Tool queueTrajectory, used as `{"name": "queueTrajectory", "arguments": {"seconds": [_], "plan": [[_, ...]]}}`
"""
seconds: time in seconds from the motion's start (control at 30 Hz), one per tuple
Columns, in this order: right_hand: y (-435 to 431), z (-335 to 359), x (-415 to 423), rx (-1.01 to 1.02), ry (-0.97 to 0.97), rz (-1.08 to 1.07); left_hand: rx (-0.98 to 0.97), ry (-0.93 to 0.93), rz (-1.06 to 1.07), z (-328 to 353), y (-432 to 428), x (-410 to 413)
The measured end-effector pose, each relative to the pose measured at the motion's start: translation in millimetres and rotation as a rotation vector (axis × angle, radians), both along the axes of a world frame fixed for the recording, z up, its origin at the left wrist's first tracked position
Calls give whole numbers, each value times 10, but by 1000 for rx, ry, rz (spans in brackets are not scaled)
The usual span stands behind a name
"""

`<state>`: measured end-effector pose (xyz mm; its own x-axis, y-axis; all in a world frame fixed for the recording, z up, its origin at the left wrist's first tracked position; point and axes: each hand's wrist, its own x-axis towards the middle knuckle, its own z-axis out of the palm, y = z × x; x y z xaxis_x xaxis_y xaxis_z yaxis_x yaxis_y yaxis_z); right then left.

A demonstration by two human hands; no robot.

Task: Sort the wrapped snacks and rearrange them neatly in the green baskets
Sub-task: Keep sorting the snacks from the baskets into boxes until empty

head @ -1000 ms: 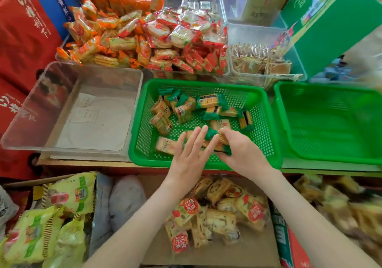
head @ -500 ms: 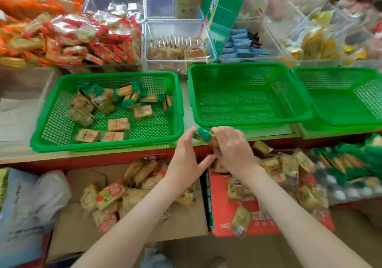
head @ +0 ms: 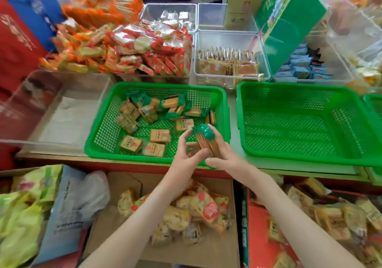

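The left hand [head: 187,154] and right hand [head: 222,154] together pinch a small stack of wrapped snacks [head: 204,141], fingers curled round its sides, above the near right corner of the left green basket [head: 124,157]. To do this step well, the stack should probably be squared edge to edge, then lowered flat just beside the laid packets [head: 160,135], green ends aligned. The loose heap [head: 171,104] at the far side may scatter if brushed. The right green basket [head: 299,161] stands beside it.

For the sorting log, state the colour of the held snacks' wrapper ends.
Green, seen best in the head view on the held snacks.
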<state>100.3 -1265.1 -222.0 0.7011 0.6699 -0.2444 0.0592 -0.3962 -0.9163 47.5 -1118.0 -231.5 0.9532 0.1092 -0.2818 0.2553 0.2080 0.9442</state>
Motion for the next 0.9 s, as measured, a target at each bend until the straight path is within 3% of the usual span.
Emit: {"name": "queueTrajectory", "arguments": {"seconds": [0.1, 0.27, 0.43, 0.5, 0.53, 0.6, 0.67, 0.73, 0.9], "plan": [[332, -57, 229, 109, 236, -96, 30, 2, -71, -83, 438, 144], [764, -211, 546, 194, 313, -264, 77, 33, -84, -324, 869, 547], [958, -355, 679, 169, 317, -290, 335, -6, -172, -432, 1029, 883], [986, -444, 713, 32, 158, -350, 520, -53, -205, -511, 1118, 1009], [985, -501, 752, -101, 19, -348, 721, -90, -220, -578, 1181, 1089], [955, -643, 847, -498, -356, -219, 1170, -205, -234, -675, 1304, 1276], [924, -791, 908, -819, -582, -73, 1397, -366, -237, -724, 1386, 1508], [921, -918, 937, -966, -617, -3, 1489, -394, -329, -704, 1393, 1703], [936, -1066, 947, -1078, -642, 53, 1695, -159, -426, -870, 1250, 1885]]}}
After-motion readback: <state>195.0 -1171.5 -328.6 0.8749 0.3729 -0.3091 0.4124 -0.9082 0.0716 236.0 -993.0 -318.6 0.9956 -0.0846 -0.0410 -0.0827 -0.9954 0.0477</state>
